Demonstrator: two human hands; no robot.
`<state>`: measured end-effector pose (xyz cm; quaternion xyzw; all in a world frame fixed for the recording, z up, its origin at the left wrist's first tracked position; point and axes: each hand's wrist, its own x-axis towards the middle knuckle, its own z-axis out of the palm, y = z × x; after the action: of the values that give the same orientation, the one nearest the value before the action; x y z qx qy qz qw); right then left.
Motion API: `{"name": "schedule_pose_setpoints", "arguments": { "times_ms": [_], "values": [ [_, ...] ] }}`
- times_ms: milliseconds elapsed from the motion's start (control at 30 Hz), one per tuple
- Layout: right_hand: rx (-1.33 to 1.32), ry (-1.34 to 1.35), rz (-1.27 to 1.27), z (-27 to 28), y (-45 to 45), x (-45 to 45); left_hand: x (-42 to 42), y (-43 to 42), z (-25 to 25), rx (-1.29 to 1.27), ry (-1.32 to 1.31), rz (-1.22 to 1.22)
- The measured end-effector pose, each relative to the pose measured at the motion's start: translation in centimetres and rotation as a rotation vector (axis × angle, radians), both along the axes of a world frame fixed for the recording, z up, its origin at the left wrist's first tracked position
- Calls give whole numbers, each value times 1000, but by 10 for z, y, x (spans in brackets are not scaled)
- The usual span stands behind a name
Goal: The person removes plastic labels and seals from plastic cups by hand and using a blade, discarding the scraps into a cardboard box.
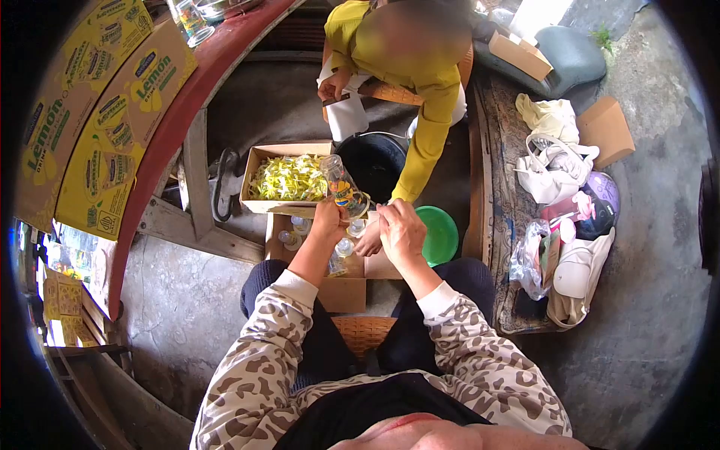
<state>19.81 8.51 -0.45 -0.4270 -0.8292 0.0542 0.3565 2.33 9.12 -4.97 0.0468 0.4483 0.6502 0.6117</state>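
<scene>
A clear bottle (344, 189) with a colourful print is tilted in front of me, its narrower end pointing up and left. My left hand (328, 220) is closed round its lower side. Just right of the bottle's wide end, my right hand (403, 234) has its fingers pinched together; what they hold, if anything, is hidden. Below both hands, several clear bottles with pale tops (344, 247) stand in an open cardboard box (343, 294). A co-worker's hand (368, 240) reaches down into that box, partly behind my right hand.
A carton of yellow-and-white wrapped pieces (289, 205) lies ahead, beside a black bucket (372, 169). A green basin (438, 237) sits at right. Across from me sits a person in a yellow top (433, 142). Lemon drink cartons (112, 150) line the left; bags (551, 169) lie on the right bench.
</scene>
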Motion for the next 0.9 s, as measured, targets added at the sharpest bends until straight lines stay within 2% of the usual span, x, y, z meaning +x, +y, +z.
{"name": "schedule_pose_setpoints", "arguments": {
  "times_ms": [67,167,333,367,433,567,633,767,833,900],
  "values": [
    [-9,4,4,0,-2,-1,-1,-1,-5,-9,9,26],
    [-38,13,3,-2,-4,-5,-15,-4,-33,-1,13,-88],
    [-62,7,-4,-7,-6,-9,-26,-13,-40,38,2,-237],
    [-72,3,-1,-8,-6,-9,-22,-11,-42,38,3,-239],
    [-79,1,1,-8,-7,-9,-8,-7,-35,-60,35,15],
    [-115,-44,-3,-8,-11,-8,-7,-10,-26,-59,53,95],
    [-107,-29,2,-8,-12,-9,-10,-15,-15,-155,136,47],
    [-161,-41,5,-12,-12,-9,-19,-19,-35,-169,95,-47],
    [-287,-62,-5,-13,-13,-10,-18,-21,-38,-195,124,-62],
    [-258,-64,5,-15,-14,-12,-22,-24,-44,-206,120,-93]
  ]
}}
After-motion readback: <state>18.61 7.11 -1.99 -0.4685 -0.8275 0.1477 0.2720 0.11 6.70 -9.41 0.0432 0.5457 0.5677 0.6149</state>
